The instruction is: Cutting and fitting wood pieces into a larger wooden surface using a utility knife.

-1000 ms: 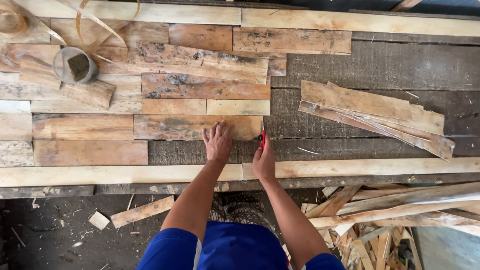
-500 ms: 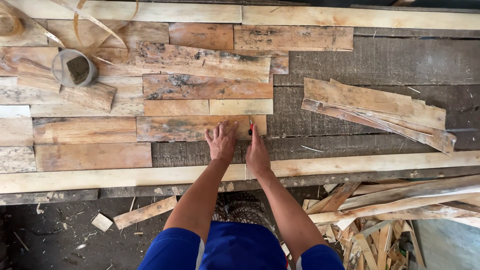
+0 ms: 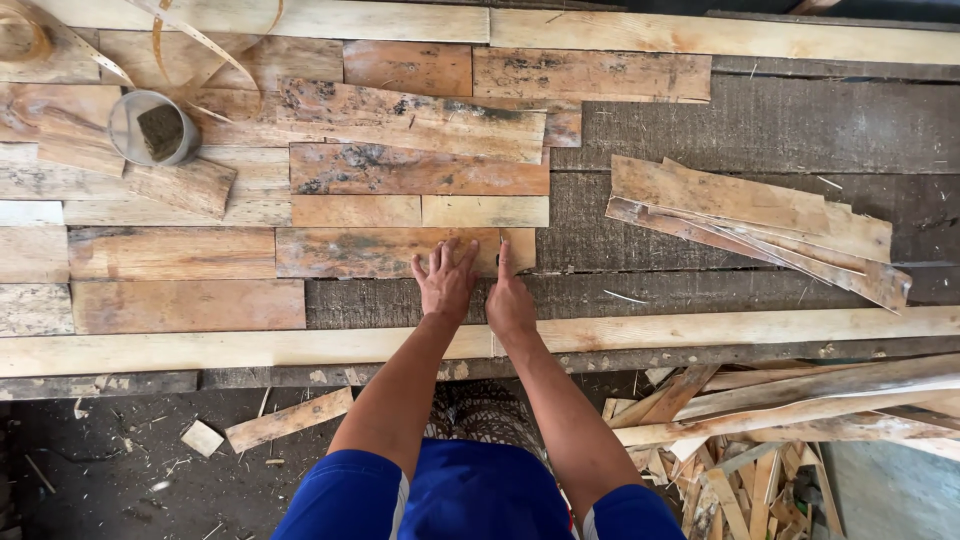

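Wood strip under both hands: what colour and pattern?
Head view: the wood strip is orange-brown with dark grey mottled stains.

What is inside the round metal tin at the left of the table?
Inside the tin stands a dark block, leaning against the wall. The tin's bottom under the block is covered, so nothing else can be made out there.

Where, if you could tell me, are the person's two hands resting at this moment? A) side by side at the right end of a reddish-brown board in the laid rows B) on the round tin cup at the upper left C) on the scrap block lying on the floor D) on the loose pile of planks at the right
A: the left hand and right hand lie side by side at the right end of the reddish-brown board, far from the tin cup and plank pile.
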